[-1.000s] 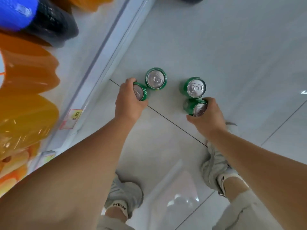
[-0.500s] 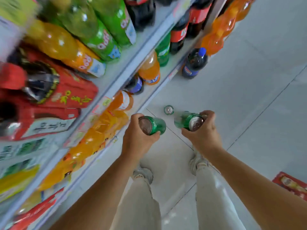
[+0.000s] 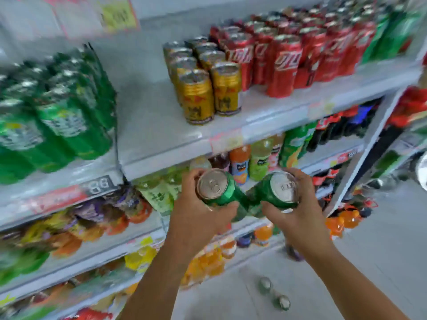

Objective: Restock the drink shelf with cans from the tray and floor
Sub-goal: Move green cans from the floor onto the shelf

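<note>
My left hand (image 3: 196,218) grips a green can (image 3: 216,189), its silver top facing me. My right hand (image 3: 293,213) grips a second green can (image 3: 278,190); the two cans touch at their lower ends. Both are held at chest height in front of the drink shelf (image 3: 161,135), just below its front lip. That shelf carries green cans (image 3: 57,116) on the left, gold cans (image 3: 203,88) in the middle and red cans (image 3: 288,56) on the right, with a bare gap between green and gold. Two more green cans (image 3: 273,293) stand on the floor below.
Lower shelves (image 3: 115,245) hold orange, green and dark bottles and snack packs. A white upright post (image 3: 360,158) ends this shelf unit at the right, with another rack beyond. Grey tiled floor (image 3: 381,262) lies at the lower right.
I have risen from a crouch over the floor cans. Both hands lifted one green can each from the floor to shelf height; two cans stay on the floor.
</note>
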`<state>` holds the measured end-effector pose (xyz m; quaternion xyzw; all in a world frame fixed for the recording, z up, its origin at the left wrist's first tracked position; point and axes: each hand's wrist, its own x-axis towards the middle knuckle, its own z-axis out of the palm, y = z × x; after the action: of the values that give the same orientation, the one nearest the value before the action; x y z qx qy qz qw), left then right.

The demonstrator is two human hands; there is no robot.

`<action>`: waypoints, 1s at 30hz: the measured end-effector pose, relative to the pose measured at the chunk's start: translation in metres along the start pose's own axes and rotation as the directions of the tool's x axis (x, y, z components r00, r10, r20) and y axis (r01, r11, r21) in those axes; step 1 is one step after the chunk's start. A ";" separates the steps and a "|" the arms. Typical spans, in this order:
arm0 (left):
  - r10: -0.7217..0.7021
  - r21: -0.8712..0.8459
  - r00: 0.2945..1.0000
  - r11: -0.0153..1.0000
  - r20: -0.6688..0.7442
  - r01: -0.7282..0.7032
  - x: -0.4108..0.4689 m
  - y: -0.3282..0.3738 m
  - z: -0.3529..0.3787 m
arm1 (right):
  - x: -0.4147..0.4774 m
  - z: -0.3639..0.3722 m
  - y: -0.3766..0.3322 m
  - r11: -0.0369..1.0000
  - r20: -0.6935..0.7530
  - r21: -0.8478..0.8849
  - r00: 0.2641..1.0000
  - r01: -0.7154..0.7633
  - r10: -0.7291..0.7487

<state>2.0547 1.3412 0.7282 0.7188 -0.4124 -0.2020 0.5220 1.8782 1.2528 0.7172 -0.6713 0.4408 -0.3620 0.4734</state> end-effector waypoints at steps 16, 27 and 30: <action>0.056 -0.191 0.914 0.971 -0.402 -0.143 -0.005 0.014 -0.195 | 0.065 0.146 -0.173 0.911 0.194 0.042 0.891 0.411 -0.411; 0.052 -0.214 0.932 0.967 -0.359 -0.137 0.014 -0.004 -0.201 | 0.136 0.195 -0.182 0.920 0.245 -0.096 0.905 0.380 -0.348; 0.036 -0.227 0.929 0.966 -0.367 -0.127 0.017 -0.006 -0.201 | 0.137 0.197 -0.178 0.939 0.312 -0.009 0.893 0.344 -0.324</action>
<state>2.2123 1.4454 0.8000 0.6554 -0.3111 -0.0946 0.6818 2.1478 1.2163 0.8391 -0.7996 0.2516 -0.3155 0.4447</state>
